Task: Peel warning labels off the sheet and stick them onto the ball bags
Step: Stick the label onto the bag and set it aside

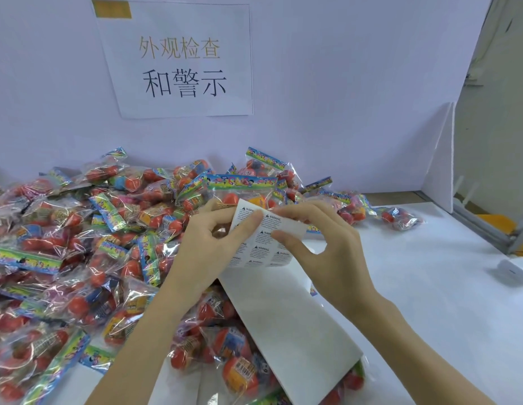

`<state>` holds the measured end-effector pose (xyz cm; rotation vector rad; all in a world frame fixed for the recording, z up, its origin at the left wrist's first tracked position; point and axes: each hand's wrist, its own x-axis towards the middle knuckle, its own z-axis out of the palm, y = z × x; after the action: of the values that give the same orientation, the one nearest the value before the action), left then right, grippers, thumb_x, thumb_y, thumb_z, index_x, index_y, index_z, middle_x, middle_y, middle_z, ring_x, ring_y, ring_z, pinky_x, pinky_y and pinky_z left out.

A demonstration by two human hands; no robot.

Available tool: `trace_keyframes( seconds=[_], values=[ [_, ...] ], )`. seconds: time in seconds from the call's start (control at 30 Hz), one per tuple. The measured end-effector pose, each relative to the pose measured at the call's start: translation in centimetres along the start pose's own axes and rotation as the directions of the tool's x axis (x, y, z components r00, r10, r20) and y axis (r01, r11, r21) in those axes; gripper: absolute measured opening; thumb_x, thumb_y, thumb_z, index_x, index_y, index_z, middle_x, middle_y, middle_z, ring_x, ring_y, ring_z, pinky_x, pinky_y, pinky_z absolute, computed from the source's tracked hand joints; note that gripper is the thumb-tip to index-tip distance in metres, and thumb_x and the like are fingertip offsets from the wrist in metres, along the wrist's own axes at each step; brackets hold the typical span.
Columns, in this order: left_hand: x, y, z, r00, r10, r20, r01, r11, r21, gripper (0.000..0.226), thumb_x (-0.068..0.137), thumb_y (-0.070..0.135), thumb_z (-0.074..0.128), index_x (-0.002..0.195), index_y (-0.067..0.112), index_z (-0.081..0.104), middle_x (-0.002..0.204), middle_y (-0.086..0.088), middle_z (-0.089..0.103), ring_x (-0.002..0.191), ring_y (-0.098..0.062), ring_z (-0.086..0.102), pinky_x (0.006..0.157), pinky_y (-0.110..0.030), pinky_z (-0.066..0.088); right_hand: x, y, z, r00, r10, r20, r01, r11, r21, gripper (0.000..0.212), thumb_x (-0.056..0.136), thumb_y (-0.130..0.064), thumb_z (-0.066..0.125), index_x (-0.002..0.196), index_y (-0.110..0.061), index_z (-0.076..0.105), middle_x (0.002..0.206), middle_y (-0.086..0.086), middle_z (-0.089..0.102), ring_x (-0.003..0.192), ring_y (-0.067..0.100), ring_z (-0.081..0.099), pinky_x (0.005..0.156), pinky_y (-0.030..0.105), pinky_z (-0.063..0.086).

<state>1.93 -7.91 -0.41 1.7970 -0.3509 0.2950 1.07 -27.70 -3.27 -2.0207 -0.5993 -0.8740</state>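
While ball bags (79, 244) crowd the table (429, 302), both hands (213, 244) pinch the label sheet (263, 238).

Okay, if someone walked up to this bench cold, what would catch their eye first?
Probably the big heap of clear plastic ball bags with red balls, spread over the left half of the white table. Next, at centre, the left hand and right hand pinching a white sheet of warning labels, folded over above the heap. Behind, a white paper sign with Chinese characters hangs on the wall.
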Motion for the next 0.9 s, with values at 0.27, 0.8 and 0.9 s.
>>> trace_keyframes(
  seconds=[0.27,0.8,0.9],
  values=[
    [0.1,-0.2,-0.2,1.0,0.022,0.008,-0.023,0.995,0.102,0.034,0.085,0.058,0.066,0.083,0.026,0.077,0.099,-0.006,0.064,0.101,-0.004,0.056,0.082,-0.013,0.045,0.1,-0.3,0.2,0.998,0.048,0.028,-0.05,0.997,0.057,0.013,0.096,-0.013,0.075,0.107,-0.018,0.075,0.105,-0.012,0.069,0.103,0.006,0.063,0.085,0.013,0.045],
    [0.2,-0.9,0.3,0.995,-0.01,-0.103,0.021,0.994,0.103,0.043,0.095,0.04,0.073,0.064,0.012,0.064,0.077,-0.015,0.06,0.093,-0.014,0.051,0.076,-0.006,0.037,-0.4,-0.8,0.7,0.994,-0.084,-0.073,0.082,0.996,-0.023,0.017,0.091,-0.006,0.08,0.108,-0.01,0.081,0.107,0.001,0.072,0.101,0.014,0.068,0.086,0.024,0.054],
    [0.1,-0.9,0.4,0.994,-0.005,-0.107,0.016,0.994,0.105,0.041,0.093,0.042,0.074,0.063,0.015,0.066,0.073,-0.003,0.058,0.091,-0.011,0.049,0.079,-0.02,0.041,-0.5,-1.1,0.8,0.998,0.02,-0.058,-0.017,0.999,0.045,0.015,0.09,-0.007,0.08,0.104,-0.012,0.081,0.107,0.0,0.069,0.104,0.013,0.065,0.086,0.014,0.049]
  ],
)
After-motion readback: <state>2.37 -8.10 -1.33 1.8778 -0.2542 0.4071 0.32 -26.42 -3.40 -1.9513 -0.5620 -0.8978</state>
